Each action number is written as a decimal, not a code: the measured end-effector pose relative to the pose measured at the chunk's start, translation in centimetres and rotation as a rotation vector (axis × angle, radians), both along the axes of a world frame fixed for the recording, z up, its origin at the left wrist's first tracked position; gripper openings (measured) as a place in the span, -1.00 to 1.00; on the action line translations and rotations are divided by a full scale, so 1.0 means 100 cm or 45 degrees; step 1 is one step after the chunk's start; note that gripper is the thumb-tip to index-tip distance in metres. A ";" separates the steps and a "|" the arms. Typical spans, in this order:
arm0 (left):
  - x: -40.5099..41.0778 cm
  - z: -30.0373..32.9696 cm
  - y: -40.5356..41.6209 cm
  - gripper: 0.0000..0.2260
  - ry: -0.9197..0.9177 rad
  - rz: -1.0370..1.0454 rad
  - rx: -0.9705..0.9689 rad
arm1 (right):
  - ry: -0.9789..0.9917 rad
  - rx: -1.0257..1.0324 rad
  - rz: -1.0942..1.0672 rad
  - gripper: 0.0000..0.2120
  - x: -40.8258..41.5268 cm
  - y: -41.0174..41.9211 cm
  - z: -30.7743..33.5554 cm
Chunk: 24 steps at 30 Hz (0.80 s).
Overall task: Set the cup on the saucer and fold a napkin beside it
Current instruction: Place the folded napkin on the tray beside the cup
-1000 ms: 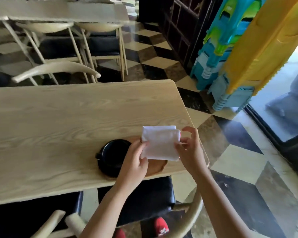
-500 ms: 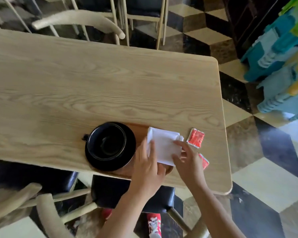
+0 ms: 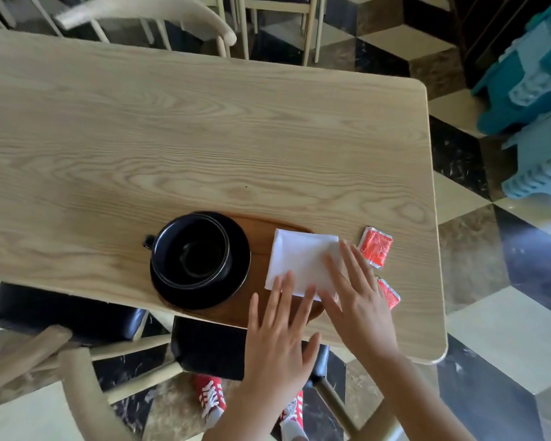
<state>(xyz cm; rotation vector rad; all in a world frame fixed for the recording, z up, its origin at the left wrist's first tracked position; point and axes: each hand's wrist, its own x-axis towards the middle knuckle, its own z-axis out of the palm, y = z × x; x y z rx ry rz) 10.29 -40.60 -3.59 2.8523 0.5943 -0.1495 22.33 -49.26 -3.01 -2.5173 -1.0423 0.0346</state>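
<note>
A black cup [image 3: 191, 249] stands upright on a black saucer [image 3: 236, 275], its handle pointing left. Both rest on the left part of an oval wooden tray [image 3: 261, 237] near the table's front edge. A folded white napkin [image 3: 299, 259] lies flat on the tray's right part, right of the saucer. My left hand [image 3: 280, 338] is flat with fingers spread, its fingertips on the napkin's near edge. My right hand [image 3: 353, 300] lies flat over the napkin's right corner, fingers apart. Neither hand grips anything.
Two red sachets [image 3: 375, 251] [image 3: 388, 292] lie on the light wooden table [image 3: 204, 138] right of the napkin. Black-cushioned chairs [image 3: 61, 313] stand at the near edge, more chairs behind. Stacked blue plastic stools [image 3: 535, 90] stand at the right on a checkered floor.
The napkin went from held up in both hands to lying flat on the tray. Both hands opened and now lie flat on it. The camera tilted down over the table.
</note>
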 end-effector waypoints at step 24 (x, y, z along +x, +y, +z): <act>0.000 0.005 0.028 -0.43 -0.025 0.075 0.097 | 0.078 -0.237 0.201 -0.50 0.006 0.031 -0.003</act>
